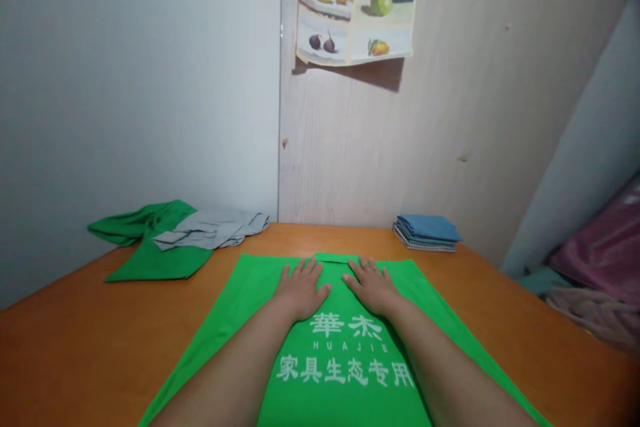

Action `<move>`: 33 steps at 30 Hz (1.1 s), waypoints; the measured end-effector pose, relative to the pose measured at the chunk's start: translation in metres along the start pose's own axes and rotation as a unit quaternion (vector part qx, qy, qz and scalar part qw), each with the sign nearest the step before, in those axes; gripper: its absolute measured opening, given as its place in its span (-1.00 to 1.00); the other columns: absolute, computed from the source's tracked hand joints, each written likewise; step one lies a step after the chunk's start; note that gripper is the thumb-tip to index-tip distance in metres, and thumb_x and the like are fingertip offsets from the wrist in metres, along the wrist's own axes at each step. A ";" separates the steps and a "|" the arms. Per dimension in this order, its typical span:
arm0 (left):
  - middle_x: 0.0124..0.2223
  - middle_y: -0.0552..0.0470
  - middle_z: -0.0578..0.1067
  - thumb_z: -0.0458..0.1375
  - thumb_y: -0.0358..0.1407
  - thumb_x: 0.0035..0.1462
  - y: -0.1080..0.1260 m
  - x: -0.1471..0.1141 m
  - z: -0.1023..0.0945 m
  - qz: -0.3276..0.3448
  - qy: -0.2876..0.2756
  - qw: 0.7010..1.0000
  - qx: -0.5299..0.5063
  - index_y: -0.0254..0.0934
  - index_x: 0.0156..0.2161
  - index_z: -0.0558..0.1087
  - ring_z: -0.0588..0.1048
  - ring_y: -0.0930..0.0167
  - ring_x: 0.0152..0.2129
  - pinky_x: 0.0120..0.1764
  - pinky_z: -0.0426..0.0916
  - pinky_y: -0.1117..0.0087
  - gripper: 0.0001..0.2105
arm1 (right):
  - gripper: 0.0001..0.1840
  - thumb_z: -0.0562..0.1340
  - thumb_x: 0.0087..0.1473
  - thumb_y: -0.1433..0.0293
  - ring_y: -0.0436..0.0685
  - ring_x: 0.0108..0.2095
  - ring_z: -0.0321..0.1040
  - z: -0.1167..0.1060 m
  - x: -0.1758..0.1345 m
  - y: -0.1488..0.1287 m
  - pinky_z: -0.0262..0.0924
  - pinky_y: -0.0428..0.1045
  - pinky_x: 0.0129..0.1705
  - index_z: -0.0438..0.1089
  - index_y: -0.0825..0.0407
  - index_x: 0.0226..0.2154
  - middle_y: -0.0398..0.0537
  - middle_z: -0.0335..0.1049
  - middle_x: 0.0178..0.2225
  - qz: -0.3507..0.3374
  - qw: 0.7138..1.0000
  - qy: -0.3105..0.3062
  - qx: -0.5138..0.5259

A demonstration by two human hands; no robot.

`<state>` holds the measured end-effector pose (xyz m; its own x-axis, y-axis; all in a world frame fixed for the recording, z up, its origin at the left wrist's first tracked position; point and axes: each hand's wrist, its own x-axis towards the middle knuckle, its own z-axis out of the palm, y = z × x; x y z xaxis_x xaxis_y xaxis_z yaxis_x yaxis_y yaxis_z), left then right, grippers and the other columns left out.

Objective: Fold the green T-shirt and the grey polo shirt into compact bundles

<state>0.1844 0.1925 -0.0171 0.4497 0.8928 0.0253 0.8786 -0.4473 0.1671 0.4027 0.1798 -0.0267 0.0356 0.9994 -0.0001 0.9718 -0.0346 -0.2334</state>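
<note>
A bright green cloth with white printed lettering, which looks like an apron or a bag, lies spread flat before me, running off the bottom of the view. My left hand rests palm down on its far part, left of the middle, fingers stretched out. On the other side, my right hand lies flat with spread fingers. Between the fingertips of both hands, a short band or folded strip of the same green shows at the cloth's far edge. Neither hand grips anything.
The cloth lies on an orange-brown table. Back left, a crumpled green cloth lies under a grey cloth. A folded stack of blue and checked cloths sits back right. Fruit pictures hang on the wall; pink fabric lies beyond the table's right.
</note>
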 end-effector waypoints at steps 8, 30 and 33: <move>0.47 -0.03 -0.07 -0.25 0.20 0.27 -0.003 -0.005 -0.001 0.013 0.009 1.000 -0.014 -0.17 0.40 0.07 -0.13 0.15 0.40 0.32 -0.15 -0.12 -0.26 | -0.17 -0.19 0.23 -0.20 0.37 0.44 -0.42 0.010 0.004 0.004 -0.44 0.42 0.34 -0.07 -0.19 0.40 -0.03 -0.33 0.46 -0.001 1.000 -0.009 -0.018; 0.41 -0.14 0.13 -0.29 0.20 0.28 -0.058 -0.006 -0.010 -0.144 0.042 0.989 -0.004 -0.20 0.33 0.20 0.05 0.09 0.35 0.28 -0.05 -0.14 -0.28 | -0.14 -0.28 0.22 -0.22 0.36 0.44 -0.42 0.006 0.005 0.002 -0.38 0.41 0.35 -0.16 -0.20 0.42 -0.05 -0.38 0.47 0.001 0.998 -0.030 -0.054; 0.30 -0.12 0.34 -0.22 0.05 0.34 -0.069 -0.010 -0.020 -0.156 0.068 0.985 0.003 -0.18 0.20 0.33 0.28 0.18 0.24 0.20 0.18 0.10 -0.46 | -0.15 -0.27 0.22 -0.21 0.36 0.44 -0.41 0.008 0.007 0.002 -0.37 0.42 0.34 -0.16 -0.20 0.42 -0.04 -0.37 0.47 0.003 0.998 -0.029 -0.054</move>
<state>0.1157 0.2153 -0.0091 0.1318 0.9856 0.1056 0.9718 -0.1495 0.1825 0.4033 0.1863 -0.0349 0.0305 0.9978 -0.0588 0.9913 -0.0378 -0.1265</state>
